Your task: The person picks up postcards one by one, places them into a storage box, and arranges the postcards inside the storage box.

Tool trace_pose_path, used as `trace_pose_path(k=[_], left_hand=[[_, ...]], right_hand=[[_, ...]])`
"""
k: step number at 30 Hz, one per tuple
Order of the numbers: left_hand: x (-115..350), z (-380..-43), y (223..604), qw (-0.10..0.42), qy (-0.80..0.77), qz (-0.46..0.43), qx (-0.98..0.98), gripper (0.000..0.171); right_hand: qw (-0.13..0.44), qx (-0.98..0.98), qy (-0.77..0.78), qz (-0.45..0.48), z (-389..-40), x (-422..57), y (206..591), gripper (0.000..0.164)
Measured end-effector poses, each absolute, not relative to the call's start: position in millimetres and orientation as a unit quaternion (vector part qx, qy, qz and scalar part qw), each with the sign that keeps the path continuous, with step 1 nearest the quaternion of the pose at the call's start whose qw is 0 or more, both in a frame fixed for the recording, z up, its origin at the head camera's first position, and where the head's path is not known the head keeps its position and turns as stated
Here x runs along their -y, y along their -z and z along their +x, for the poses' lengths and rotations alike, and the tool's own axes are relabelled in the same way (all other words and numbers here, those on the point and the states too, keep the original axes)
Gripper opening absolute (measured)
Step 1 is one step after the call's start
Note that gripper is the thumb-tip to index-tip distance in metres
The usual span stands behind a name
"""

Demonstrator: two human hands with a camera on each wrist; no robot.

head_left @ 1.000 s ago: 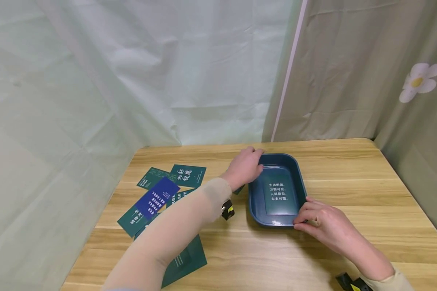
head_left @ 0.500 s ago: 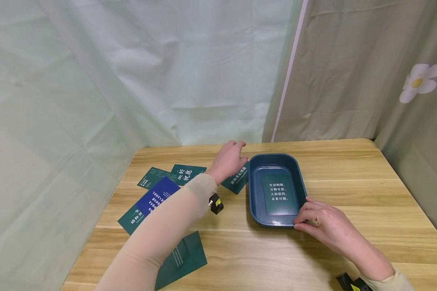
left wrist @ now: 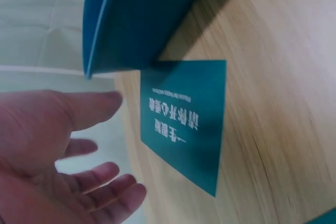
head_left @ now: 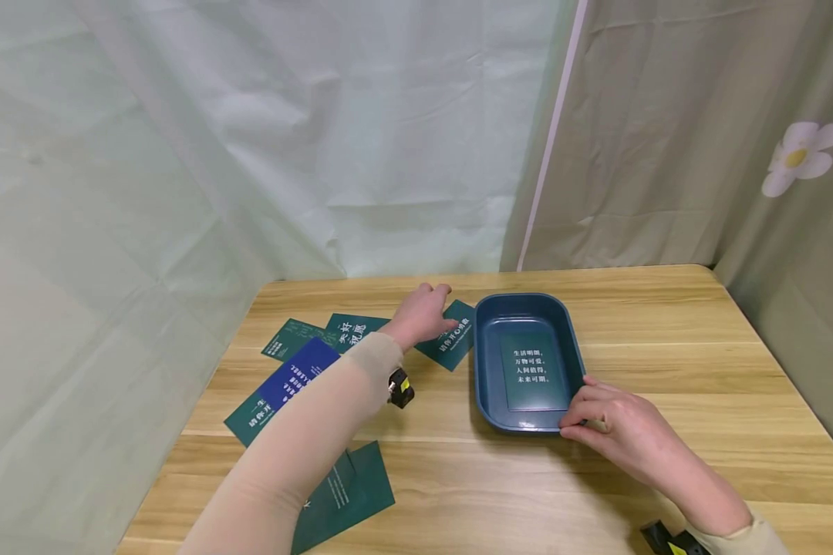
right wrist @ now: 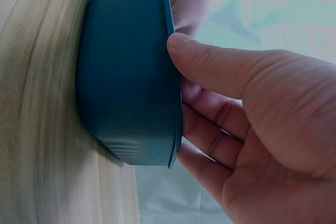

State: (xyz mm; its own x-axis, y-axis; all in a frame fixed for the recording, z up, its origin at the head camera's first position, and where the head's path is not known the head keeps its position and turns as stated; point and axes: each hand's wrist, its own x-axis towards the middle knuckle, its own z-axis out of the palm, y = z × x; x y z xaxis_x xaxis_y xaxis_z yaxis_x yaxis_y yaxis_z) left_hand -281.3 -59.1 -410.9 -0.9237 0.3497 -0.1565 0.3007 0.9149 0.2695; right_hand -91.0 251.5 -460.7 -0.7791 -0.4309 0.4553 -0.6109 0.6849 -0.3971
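Observation:
A dark blue rectangular tray [head_left: 484, 378] stands on the wooden table, a green card with white printed writing [head_left: 531, 391] lying flat on its floor. My right hand [head_left: 618, 425] pinches the tray's near right corner, thumb outside and fingers over the rim, as the right wrist view shows. My left hand [head_left: 418, 314] hovers to the left of the tray, fingers loosely bent with nothing in them. Just beyond its thumb lies another green printed card [left wrist: 184, 124], one edge against the tray's side.
Several more cards lie overlapping at the left: a blue one [head_left: 298, 370], a green one behind [head_left: 355, 330], and a larger green piece [head_left: 361, 493] near the front. My left sleeve [head_left: 305, 432] covers part of them. A curtain [head_left: 416, 154] hangs along the table's back edge.
My left hand has moved left from the tray's far left rim, uncovering the green card beside the tray. The right hand and tray have stayed put.

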Motion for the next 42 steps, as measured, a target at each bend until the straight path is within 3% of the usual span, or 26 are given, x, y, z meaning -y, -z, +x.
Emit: trace_pose_path(k=[13,22,29,42], left_hand=[[71.3,-281.9,425.3,0.183,-0.075,0.268,-0.943,0.077],[75.4,-282.0,429.8,0.198,-0.048,0.284,-0.937,0.081],[77.5,-283.3,430.3,0.217,0.007,0.314,-0.924,0.074],[78.4,-285.4,443.5,0.219,0.036,0.281,-0.934,0.076]], right_hand=[[0.158,0.903,-0.275,0.29,-91.1,-251.4,458.6,0.039],[0.152,0.904,-0.276,0.29,-91.0,-249.6,456.3,0.041],[0.146,0.904,-0.28,0.288,-91.0,-250.0,455.0,0.04],[0.153,0.904,-0.277,0.288,-92.1,-252.1,456.3,0.042]])
